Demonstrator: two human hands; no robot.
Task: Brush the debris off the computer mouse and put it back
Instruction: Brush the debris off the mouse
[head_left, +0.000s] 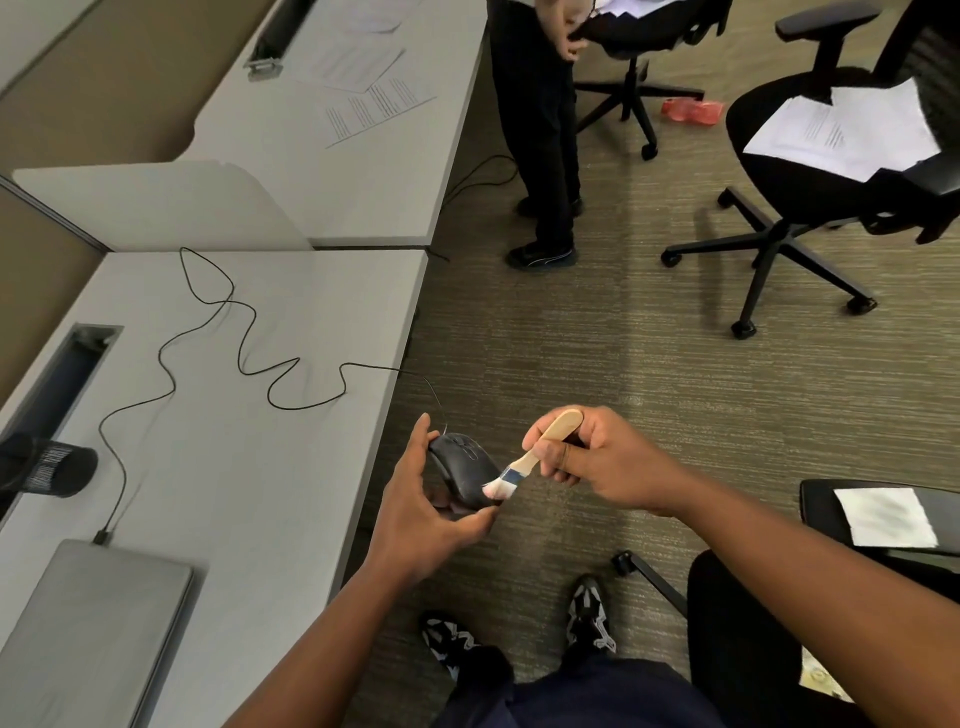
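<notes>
Mouse (464, 470) sat off the desk (249, 415), past its 3 o'clock edge — gripped by the left hand (423, 512). The right hand (597, 457) grasped a wooden brush (535, 452) — bristles touching the mouse's near end.

free: desk (291, 322) right part | blocked: cable (208, 332), laptop (88, 623)

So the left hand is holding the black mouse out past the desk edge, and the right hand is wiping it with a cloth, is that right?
Not quite. The head view shows the right hand holding a small wooden-handled brush, not a cloth, its bristles against the mouse. The left hand does hold the black mouse out past the desk edge.
</notes>
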